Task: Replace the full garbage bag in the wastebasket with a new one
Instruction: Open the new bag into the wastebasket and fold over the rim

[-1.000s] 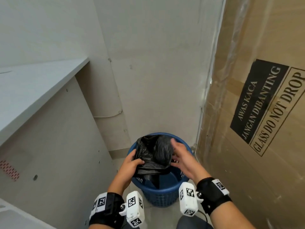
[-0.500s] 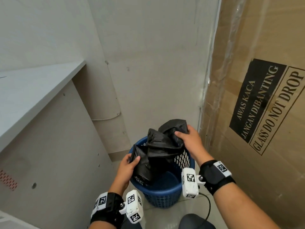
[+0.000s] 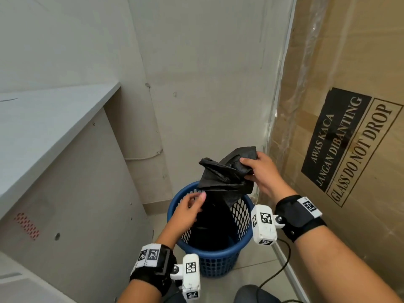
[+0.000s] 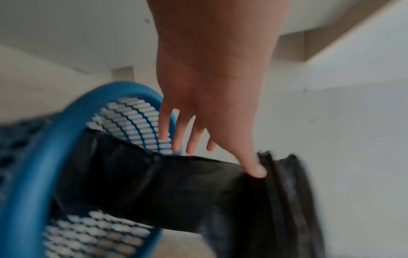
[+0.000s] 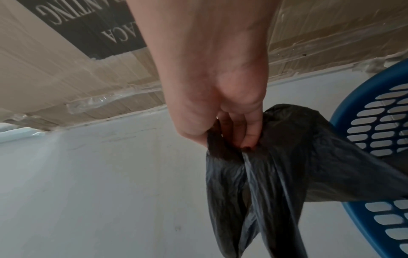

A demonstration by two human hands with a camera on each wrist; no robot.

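A black garbage bag (image 3: 225, 178) hangs half out of the blue perforated wastebasket (image 3: 218, 256) on the floor, its lower part still inside. My right hand (image 3: 260, 171) grips the bunched top of the bag (image 5: 287, 165) above the basket's far right rim (image 5: 353, 111). My left hand (image 3: 188, 211) hovers over the near left rim with fingers straight. In the left wrist view its thumb (image 4: 253, 167) touches the bag (image 4: 176, 192) without clasping it, beside the basket rim (image 4: 28, 157).
A tall cardboard box (image 3: 349, 106) marked "GLASS DO NOT DROP" stands close on the right. A grey cabinet with a flat top (image 3: 43, 127) closes in the left side. The wall corner is just behind the basket. A black cable (image 3: 282, 265) lies on the floor.
My right hand has raised the bag's top up and to the right, drawing the bag out of the basket. My left hand has let go of the bag's edge and opened.
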